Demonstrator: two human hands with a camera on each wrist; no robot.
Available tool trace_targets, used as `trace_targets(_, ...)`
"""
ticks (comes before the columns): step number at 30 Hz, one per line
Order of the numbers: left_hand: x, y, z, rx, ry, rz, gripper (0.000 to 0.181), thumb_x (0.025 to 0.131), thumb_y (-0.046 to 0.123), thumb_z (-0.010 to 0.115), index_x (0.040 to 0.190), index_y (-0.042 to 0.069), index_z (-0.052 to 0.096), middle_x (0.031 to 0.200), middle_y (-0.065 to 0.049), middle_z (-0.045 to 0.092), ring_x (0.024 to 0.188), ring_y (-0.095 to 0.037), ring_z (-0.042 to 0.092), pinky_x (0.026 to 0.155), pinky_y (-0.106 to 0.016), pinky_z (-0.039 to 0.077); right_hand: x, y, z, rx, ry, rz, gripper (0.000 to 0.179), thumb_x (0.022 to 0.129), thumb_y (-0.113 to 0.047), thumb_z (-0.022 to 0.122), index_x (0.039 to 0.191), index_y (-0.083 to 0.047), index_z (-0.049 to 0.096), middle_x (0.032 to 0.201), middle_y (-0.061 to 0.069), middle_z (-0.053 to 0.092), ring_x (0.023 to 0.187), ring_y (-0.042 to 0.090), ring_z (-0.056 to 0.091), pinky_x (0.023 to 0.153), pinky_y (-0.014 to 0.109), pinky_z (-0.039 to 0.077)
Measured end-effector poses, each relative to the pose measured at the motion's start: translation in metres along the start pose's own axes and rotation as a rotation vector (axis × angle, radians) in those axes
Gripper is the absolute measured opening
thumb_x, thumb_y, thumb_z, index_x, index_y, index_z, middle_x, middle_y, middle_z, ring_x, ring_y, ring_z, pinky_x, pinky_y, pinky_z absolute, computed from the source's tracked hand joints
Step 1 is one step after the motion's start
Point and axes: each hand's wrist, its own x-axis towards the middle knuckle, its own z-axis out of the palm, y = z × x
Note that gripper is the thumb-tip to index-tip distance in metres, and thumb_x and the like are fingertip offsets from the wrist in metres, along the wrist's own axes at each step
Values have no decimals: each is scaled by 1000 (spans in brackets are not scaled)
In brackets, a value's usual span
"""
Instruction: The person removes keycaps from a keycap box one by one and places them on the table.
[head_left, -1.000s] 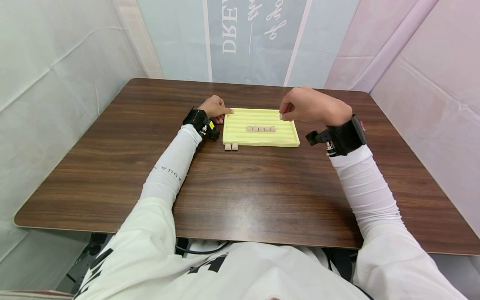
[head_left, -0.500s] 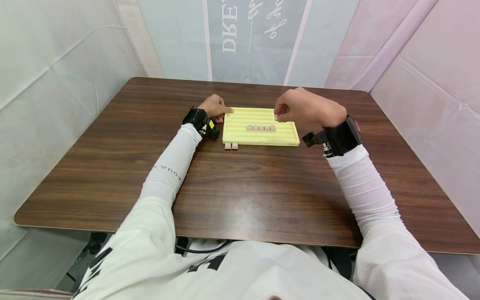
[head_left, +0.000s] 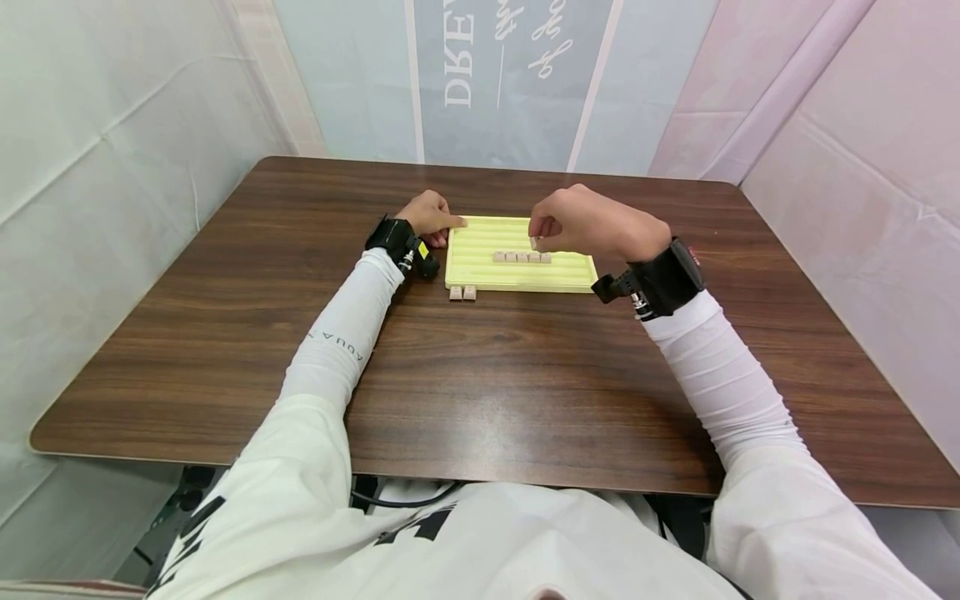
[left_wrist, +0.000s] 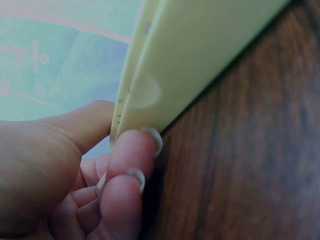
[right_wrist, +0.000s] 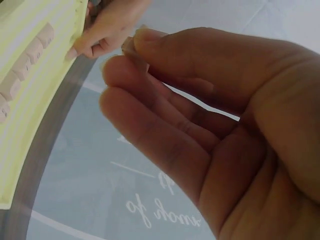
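A pale yellow ridged tray [head_left: 480, 242] lies on the table, with a row of several small beige letter tiles [head_left: 522, 257] standing along one groove. My left hand [head_left: 430, 215] grips the tray's far left corner. In the left wrist view the thumb lies on one side of the tray wall [left_wrist: 200, 40] and curled fingertips on the other. Between thumb and fingertips, my right hand [head_left: 592, 221] pinches one tile [right_wrist: 131, 47] above the tray, just behind the row. Most of that tile is hidden by the fingers.
Two more tiles [head_left: 462, 293] sit on the brown wooden table [head_left: 480, 375], against the tray's front edge near its left corner. A printed blue cloth [head_left: 502, 125] hangs behind the table, with pale sheets on both sides.
My right hand has moved left and slightly toward me over the tray, carrying the pinched tile closer to the row. The left hand, tray and other tiles have stayed put.
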Motion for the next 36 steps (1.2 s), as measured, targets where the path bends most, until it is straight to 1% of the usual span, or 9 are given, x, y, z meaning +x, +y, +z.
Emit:
trace_targets(6,0,1,-1,3,-2,7,31,92,34,64,85,4,57,58,2,59,46,-8,58,50,-23,53,4,-3,6,5,3,-22,14,94,-17,62,106,-11,65,101,3,68,96,16,65,86,32,52)
trace_targets(13,-1,1,0,8,4,8,31,92,34,64,85,4,58,58,2,59,46,-9,58,50,-23,53,10,-8,16,-3,-5,-49,17,93,-16,64,108,-9,65,104,6,67,99,18,65,86,33,53)
trace_targets(19,1,1,0,11,3,6,31,92,34,65,85,5,58,58,3,59,46,-8,58,50,-24,53,13,-12,23,-2,-27,-66,18,94,-17,63,109,-8,65,104,5,67,98,18,64,87,33,52)
trace_targets(21,1,0,0,13,2,6,32,92,35,65,84,5,58,57,3,59,46,-8,58,50,-24,53,14,-14,25,1,-29,-70,17,95,-18,62,109,-9,65,104,4,67,97,17,63,87,32,51)
trace_targets(25,1,0,0,12,-1,7,32,92,35,65,84,5,58,57,3,58,45,-9,58,50,-24,53,16,-16,31,8,-35,-97,19,97,-18,59,112,-8,64,106,5,65,99,17,62,89,30,50)
trace_targets(28,0,0,0,4,-1,3,32,92,34,65,84,4,57,56,2,59,45,-8,58,49,-24,53,18,-17,35,15,-34,-112,20,96,-17,59,112,-7,64,107,6,66,99,18,63,89,30,50)
trace_targets(31,0,0,0,-7,1,0,31,92,33,66,83,4,57,56,2,59,45,-8,58,49,-23,53,21,-17,39,17,-34,-126,17,96,-16,60,110,-8,65,105,3,66,98,16,64,88,30,51)
trace_targets(36,0,1,0,-17,10,-6,31,92,32,66,81,4,56,56,2,58,45,-8,58,49,-23,53,27,-17,46,29,-51,-172,10,94,-14,62,103,-11,67,99,2,67,94,15,65,85,30,52)
